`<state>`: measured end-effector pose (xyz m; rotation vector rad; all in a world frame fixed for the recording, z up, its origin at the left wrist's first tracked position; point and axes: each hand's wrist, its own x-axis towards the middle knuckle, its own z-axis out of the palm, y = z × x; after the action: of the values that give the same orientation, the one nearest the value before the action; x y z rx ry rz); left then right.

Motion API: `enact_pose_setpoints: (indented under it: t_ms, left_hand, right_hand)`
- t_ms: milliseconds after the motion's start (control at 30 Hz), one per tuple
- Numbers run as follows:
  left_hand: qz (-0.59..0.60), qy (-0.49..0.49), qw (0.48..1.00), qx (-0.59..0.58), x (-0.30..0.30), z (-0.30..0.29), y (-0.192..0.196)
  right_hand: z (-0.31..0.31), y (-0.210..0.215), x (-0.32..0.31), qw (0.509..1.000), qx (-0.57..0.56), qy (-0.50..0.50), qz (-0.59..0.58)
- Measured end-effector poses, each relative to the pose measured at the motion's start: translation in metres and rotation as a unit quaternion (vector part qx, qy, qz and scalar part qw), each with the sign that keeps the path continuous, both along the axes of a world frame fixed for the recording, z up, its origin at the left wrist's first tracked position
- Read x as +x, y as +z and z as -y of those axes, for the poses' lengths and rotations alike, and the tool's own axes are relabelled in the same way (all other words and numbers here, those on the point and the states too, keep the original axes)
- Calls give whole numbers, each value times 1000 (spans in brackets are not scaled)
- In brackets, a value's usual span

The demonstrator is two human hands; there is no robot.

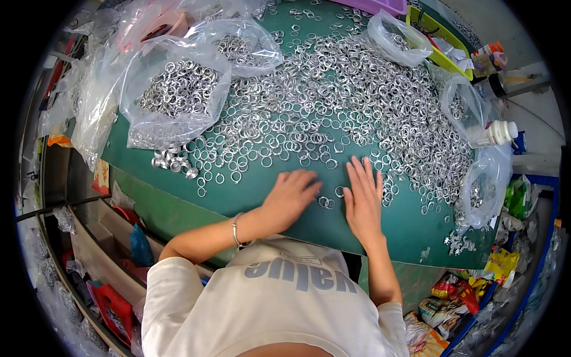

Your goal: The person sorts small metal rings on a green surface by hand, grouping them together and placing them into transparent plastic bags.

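A wide heap of silver metal rings [410, 119] covers the green tabletop, thinning to a loose single layer toward me. My left hand [291, 199], with a bangle on its wrist, hovers over or rests on the near edge of this layer. Its fingers are bent, slightly blurred and apart, with no ring visible in them. To its right, my right hand [363, 199] lies palm down, fingers stretched out, beside the heap's near edge. A few rings [325, 202] lie between both hands. Whatever lies beneath the palms is hidden.
Clear plastic bags filled with rings [178, 89] stand at the back left; other open bags [485, 187] line the right edge. Thicker ring pieces [172, 160] sit at left. A yellow-green basket [443, 50] and a white bottle [499, 132] are at right. Drawers [110, 238] stand open at lower left.
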<state>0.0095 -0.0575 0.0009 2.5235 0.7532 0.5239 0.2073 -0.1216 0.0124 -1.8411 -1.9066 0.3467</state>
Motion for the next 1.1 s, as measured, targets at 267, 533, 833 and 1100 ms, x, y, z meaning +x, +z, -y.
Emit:
enact_pose_setpoints:
  t_ms: [267, 533, 833, 1100]
  left_hand:
    - [39, 62, 996, -46, -31, -15, -3]
    - [-4, 184, 982, 36, -37, -21, -1]
    - [43, 109, 993, 9, -38, -11, -10]
    - [148, 42, 982, -107, -16, 10, -6]
  right_hand:
    - [8, 0, 0, 998, -29, -5, -46]
    - [1, 12, -19, 995, -10, 50, -84]
    - [25, 9, -14, 981, -116, 130, -89]
    - [-33, 3, -16, 993, -13, 120, -5]
